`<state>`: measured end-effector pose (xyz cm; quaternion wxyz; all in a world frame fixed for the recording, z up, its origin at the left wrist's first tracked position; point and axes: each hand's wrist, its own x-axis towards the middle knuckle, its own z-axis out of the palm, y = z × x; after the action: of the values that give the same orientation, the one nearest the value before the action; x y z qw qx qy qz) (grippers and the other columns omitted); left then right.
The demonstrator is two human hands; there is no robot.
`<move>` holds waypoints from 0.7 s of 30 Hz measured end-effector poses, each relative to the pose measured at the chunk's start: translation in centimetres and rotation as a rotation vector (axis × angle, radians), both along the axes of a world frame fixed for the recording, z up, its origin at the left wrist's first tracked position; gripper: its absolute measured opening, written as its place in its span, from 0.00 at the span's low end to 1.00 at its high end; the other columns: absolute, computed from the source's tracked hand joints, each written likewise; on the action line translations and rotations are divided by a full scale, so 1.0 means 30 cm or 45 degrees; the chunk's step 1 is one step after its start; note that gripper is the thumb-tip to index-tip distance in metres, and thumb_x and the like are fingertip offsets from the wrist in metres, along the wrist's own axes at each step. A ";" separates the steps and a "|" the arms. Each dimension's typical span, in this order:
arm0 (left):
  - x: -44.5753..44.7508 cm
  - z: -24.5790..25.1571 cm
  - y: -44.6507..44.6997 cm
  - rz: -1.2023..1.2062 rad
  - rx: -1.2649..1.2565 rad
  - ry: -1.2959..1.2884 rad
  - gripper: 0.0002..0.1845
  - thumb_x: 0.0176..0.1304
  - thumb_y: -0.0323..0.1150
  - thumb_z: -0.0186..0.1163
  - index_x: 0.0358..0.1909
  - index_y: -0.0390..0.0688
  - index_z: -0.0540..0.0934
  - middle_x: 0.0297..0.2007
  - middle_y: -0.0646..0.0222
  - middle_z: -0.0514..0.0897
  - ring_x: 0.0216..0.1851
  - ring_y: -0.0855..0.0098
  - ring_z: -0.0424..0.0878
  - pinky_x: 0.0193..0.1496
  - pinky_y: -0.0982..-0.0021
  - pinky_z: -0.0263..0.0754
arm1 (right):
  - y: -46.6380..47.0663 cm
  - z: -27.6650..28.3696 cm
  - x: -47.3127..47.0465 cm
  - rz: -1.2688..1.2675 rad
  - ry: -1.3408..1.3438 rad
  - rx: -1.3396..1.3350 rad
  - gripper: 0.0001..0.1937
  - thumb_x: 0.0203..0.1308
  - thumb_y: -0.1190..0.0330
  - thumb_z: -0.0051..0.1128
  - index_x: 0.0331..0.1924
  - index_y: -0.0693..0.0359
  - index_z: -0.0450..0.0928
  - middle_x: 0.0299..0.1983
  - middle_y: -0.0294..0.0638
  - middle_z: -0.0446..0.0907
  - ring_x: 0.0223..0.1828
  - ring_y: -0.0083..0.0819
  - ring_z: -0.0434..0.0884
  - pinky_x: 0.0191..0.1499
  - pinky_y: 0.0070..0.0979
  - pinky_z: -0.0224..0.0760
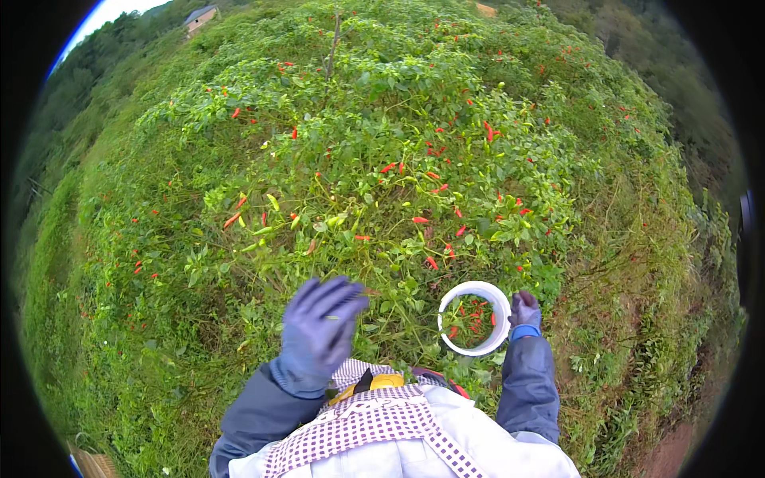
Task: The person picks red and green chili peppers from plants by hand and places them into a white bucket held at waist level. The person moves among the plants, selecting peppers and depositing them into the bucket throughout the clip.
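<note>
My left hand (323,325), in a purple-blue glove, is raised in front of my apron (358,427). Its fingers are spread and blurred, and nothing shows in them. At the right, my gloved right hand (526,312) is closed at the outer side of a white plastic bucket (499,299), seemingly gripping its rim. Red chilli peppers (476,315) and some green bits show inside the bucket. Before me stands a chilli plant (370,137) with ripe red pods (420,220) and unripe green pods (273,202) among its leaves.
Further chilli plants (538,48) cover the slope ahead. A thin upright stick (332,51) rises from the foliage. Grass and weeds (621,287) grow at the right, with bare soil (669,451) at lower right. A woven basket (92,463) shows at lower left. A small building (200,19) stands far off.
</note>
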<state>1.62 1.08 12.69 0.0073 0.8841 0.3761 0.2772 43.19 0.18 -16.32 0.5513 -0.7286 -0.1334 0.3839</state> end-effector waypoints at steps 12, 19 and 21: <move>0.032 -0.330 0.067 -0.109 -1.274 -0.184 0.13 0.60 0.29 0.50 0.46 0.41 0.76 0.41 0.57 0.80 0.39 0.71 0.78 0.41 0.75 0.73 | -0.053 0.847 -0.593 0.962 -1.053 0.490 0.22 0.52 0.52 0.60 0.39 0.64 0.78 0.29 0.42 0.82 0.27 0.28 0.82 0.31 0.25 0.75; -0.023 -0.386 0.113 0.004 -1.251 -1.340 0.13 0.58 0.20 0.48 0.45 0.28 0.73 0.41 0.53 0.79 0.44 0.70 0.77 0.43 0.76 0.74 | 0.156 0.485 -0.772 1.228 -0.966 0.009 0.14 0.51 0.53 0.56 0.36 0.52 0.79 0.29 0.41 0.82 0.33 0.37 0.81 0.37 0.30 0.73; -0.030 -0.344 0.125 0.291 -0.708 -0.897 0.12 0.54 0.23 0.53 0.41 0.36 0.77 0.41 0.59 0.81 0.46 0.67 0.77 0.48 0.70 0.73 | 0.194 0.416 -0.799 1.178 -0.807 0.024 0.13 0.53 0.60 0.56 0.38 0.58 0.78 0.30 0.39 0.82 0.33 0.31 0.80 0.38 0.25 0.72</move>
<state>0.72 4.83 2.39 0.3408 0.6533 0.5058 0.4485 19.24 6.00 -3.83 0.2648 -0.6688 -0.6019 0.3469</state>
